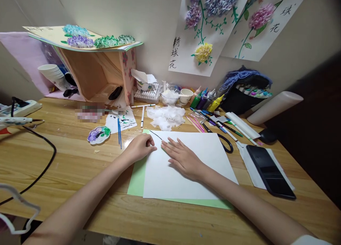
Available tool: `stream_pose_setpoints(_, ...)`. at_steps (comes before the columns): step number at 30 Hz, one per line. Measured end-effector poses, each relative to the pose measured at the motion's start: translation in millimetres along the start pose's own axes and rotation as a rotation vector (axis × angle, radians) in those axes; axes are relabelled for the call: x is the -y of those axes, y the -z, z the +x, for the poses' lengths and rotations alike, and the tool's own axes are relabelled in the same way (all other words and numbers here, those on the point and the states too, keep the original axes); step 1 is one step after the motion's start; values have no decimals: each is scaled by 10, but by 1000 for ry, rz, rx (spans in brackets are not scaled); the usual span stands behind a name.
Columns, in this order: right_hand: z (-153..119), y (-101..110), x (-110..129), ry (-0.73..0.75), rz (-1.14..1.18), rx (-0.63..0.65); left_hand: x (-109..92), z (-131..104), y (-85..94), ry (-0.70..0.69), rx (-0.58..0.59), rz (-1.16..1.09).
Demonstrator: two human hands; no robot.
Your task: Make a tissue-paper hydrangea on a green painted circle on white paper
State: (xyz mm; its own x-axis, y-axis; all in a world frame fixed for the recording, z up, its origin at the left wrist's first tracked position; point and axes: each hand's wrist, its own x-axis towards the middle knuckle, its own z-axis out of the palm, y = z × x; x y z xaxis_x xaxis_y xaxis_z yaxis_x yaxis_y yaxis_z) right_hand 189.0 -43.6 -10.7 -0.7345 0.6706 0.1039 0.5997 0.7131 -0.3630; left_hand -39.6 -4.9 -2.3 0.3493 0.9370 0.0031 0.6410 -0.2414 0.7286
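Note:
A white sheet of paper (191,188) lies on a light green sheet (136,179), which shows along its left and front edges. My right hand (183,158) rests flat on the white sheet with its fingers stretched out to the left. At the sheet's upper left edge is my left hand (141,145), its fingers curled in and thumb close to them. Whatever it may be pinching is hidden. Between the two hands, a thin dark curved line (156,134) runs from the paper's upper left corner to my right fingertips; whether drawn or a thin strip, I cannot tell.
Behind the paper are torn white tissue (166,117), paint bottles (207,99) and scattered pens (223,126). Black-handled scissors (226,142) lie partly under the sheet. A phone (270,172) sits at right; a paint palette (98,135), brushes (119,131) and a glue gun (18,121) at left.

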Motion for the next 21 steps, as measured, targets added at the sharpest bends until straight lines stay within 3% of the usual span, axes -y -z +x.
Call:
stream_pose_setpoints(8, 14, 32, 10, 7, -20, 47, -1, 9, 8, 3, 26, 68)
stream_pose_setpoints(16, 6, -23, -43, -105, -86, -29, -119, -64, 7, 16, 32, 191)
stream_pose_setpoints(21, -12, -14, -34, -123, -106, -62, -217, -230, -107, -226, 22, 421)
